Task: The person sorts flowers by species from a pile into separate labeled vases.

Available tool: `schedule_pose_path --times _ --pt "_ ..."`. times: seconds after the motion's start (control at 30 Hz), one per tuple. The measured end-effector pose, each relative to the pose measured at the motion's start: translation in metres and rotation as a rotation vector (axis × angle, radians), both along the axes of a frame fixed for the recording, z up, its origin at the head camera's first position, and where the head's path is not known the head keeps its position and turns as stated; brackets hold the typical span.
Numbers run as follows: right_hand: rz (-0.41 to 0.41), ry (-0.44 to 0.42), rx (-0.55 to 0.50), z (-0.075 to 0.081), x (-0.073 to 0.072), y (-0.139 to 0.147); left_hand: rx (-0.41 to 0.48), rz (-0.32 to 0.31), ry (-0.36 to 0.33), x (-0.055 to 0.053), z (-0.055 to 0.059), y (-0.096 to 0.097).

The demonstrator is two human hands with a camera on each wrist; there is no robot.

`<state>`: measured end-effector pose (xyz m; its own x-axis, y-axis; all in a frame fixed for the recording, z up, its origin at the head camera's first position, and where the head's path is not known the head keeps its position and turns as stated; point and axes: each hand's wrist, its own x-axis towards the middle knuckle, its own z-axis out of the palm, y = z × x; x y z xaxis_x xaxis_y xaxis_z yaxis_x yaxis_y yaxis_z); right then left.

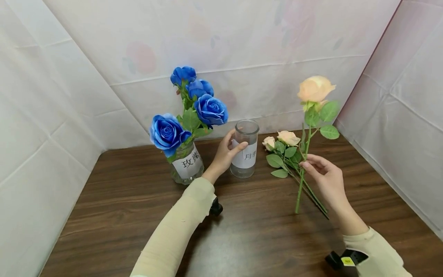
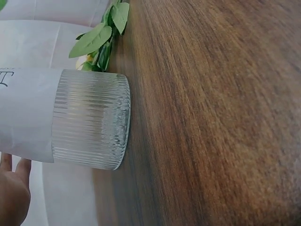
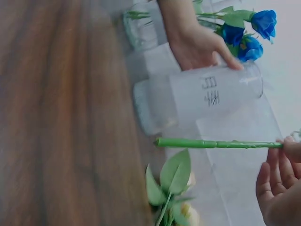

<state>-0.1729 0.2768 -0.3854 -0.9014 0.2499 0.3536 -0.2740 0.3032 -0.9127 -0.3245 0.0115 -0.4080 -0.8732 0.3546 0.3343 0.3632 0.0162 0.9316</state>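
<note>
My left hand grips a clear glass vase from its left side, with the thumb across the front. The vase stands upright on the table and wears a white paper label with black characters. In my right hand, thumb and fingers pinch the green stem of a peach rose, held upright to the right of the vase. The right wrist view shows the cut end of that green stem pointing toward the table side. Between vase and right hand lie more peach roses with green leaves.
Left of the vase, a labelled glass jar holds several blue roses, close to my left forearm. The dark wooden table ends at pale patterned cloth behind and on both sides.
</note>
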Motion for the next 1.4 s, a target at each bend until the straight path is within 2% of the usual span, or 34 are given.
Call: schedule_pose_path --times 0.13,0.33,0.47,0.57,0.77,1.03,1.13,1.27,1.4 --pt "-0.013 0.096 -0.291 0.007 -0.013 -0.018 -0.002 0.023 0.018 0.0 -0.003 0.001" --pt "-0.014 0.316 -0.691 0.021 -0.035 -0.043 -0.003 0.027 0.024 0.001 -0.002 0.001" --pt "0.011 0.434 -0.871 0.039 -0.05 -0.057 -0.002 0.023 0.021 0.0 0.0 0.0" --pt "0.003 0.49 -0.926 0.055 -0.06 -0.067 0.001 0.024 0.021 0.0 -0.001 0.0" --pt "-0.022 0.581 -0.891 0.077 -0.081 -0.082 0.006 0.02 0.019 0.001 -0.002 0.0" --pt "-0.047 0.629 -0.837 0.09 -0.101 -0.094 0.001 -0.013 -0.025 0.002 0.003 -0.001" --pt "-0.062 0.599 -0.764 0.085 -0.106 -0.099 -0.009 -0.025 -0.029 0.012 0.016 -0.004" --pt "-0.068 0.527 -0.679 0.069 -0.112 -0.105 -0.01 -0.028 -0.021 0.025 0.03 -0.007" --pt "-0.09 0.462 -0.604 0.053 -0.114 -0.111 -0.008 -0.017 -0.014 0.028 0.032 -0.006"
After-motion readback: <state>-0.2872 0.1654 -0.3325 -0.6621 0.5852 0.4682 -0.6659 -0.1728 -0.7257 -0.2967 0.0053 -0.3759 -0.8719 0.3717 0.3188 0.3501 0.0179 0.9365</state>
